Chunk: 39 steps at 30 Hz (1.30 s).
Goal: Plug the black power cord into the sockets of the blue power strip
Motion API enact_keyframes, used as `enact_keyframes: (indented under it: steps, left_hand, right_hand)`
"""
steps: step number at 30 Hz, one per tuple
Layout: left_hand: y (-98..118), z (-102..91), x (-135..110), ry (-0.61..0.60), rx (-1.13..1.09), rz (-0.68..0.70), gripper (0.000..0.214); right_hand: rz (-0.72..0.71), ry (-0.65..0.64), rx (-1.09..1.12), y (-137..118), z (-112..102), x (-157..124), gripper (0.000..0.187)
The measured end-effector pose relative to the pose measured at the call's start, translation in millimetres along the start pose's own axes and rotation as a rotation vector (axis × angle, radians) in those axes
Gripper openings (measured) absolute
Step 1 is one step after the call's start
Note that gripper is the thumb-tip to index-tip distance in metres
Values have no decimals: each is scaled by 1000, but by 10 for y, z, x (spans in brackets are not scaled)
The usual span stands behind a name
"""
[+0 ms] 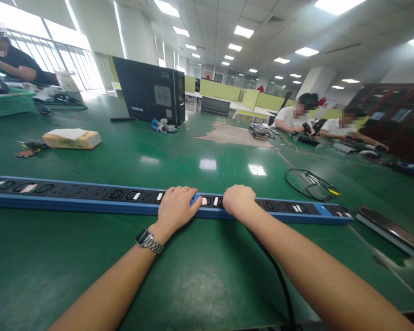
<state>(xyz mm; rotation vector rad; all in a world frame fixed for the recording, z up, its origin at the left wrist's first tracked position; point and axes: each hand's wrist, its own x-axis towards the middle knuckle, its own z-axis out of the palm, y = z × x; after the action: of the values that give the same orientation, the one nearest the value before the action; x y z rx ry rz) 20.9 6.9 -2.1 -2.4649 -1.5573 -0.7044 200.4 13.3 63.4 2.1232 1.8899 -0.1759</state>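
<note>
A long blue and black power strip (100,195) with rows of sockets and small white stickers lies across the green table. My left hand (175,204), with a watch on its wrist, grips the strip near its middle, fingers over the top and thumb toward a blue section. Just right of it, my right hand (239,200) is closed in a fist on the sockets. A black power cable (276,266) runs from under that hand and forearm down to the table's near edge. The cable's end is hidden inside the fist.
Behind the strip are a tissue pack (72,139), a black computer case (148,92), gloves (163,125) and a coiled black cable (310,184). A dark, shiny long object (393,230) lies at right. Co-workers sit at the far right and far left, near a green basket (8,103).
</note>
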Motion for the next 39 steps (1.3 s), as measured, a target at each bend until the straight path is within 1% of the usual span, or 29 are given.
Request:
enact_keyframes:
  steps: [3, 7, 9, 11, 12, 13, 15, 16, 17, 19, 20, 21, 22, 24, 27, 29, 30, 31, 32, 34, 37, 39]
  left_hand:
    - [-2, 4, 2, 0, -7, -6, 36]
    - [0, 9, -3, 5, -4, -1, 36]
    - [1, 14, -6, 11, -6, 1, 36]
    - [-2, 21, -5, 12, -13, -1, 35]
    - [-5, 24, -4, 14, -22, -3, 35]
    - [-7, 23, -3, 18, -36, -4, 34]
    - [-4, 5, -6, 54, -88, -18, 30]
    - [7, -16, -13, 88, -127, -27, 28]
    - [28, -44, -26, 128, -171, -32, 26]
    - [106, -113, -69, 203, -284, -27, 24]
    - [165, -146, -99, 216, -355, -15, 25]
    - [236, -171, -132, 204, -434, -10, 28]
    - [317, -187, -167, 163, -526, -24, 31]
    - [499, -178, -222, 11, -738, -135, 36]
    - [768, -88, -223, -321, -1127, -408, 37]
    - [915, -14, -157, -529, -1400, -581, 43]
    - [973, 19, -110, -602, -1526, -652, 47]
    - [1021, 49, -61, -646, -1639, -710, 49]
    - [1059, 76, -15, -660, -1728, -753, 49]
    - [1112, 122, 54, -627, -1816, -810, 47]
    - [1168, 138, 83, -548, -1801, -858, 38]
    - [1210, 67, 88, -506, -1796, -825, 32]
  right_hand:
    - [-21, 20, 41, 19, 66, -38, 52]
    - [5, 67, 58, 76, 124, -54, 71]
    - [-43, 20, 105, 154, 111, -29, 82]
    - [-101, -29, 193, 290, 98, 18, 90]
    - [-94, -14, 234, 373, 105, 48, 91]
    - [-56, 32, 265, 459, 129, 78, 89]
    - [75, 181, 271, 616, 229, 139, 81]
    - [123, 226, 260, 677, 297, 166, 76]
    - [148, 248, 252, 722, 371, 190, 72]
    - [151, 257, 257, 771, 502, 227, 65]
    - [147, 260, 267, 778, 549, 239, 63]
    - [145, 271, 279, 779, 581, 246, 62]
    - [143, 290, 286, 777, 599, 249, 61]
    - [145, 306, 294, 771, 604, 245, 61]
    - [149, 326, 299, 769, 586, 231, 61]
    - [151, 330, 295, 771, 583, 225, 62]
    - [151, 331, 292, 772, 584, 223, 62]
    - [151, 332, 290, 772, 587, 224, 61]
    - [151, 332, 288, 772, 590, 225, 61]
    - [150, 341, 283, 771, 595, 229, 61]
    - [140, 340, 274, 766, 584, 229, 59]
    - [144, 313, 275, 765, 564, 217, 58]
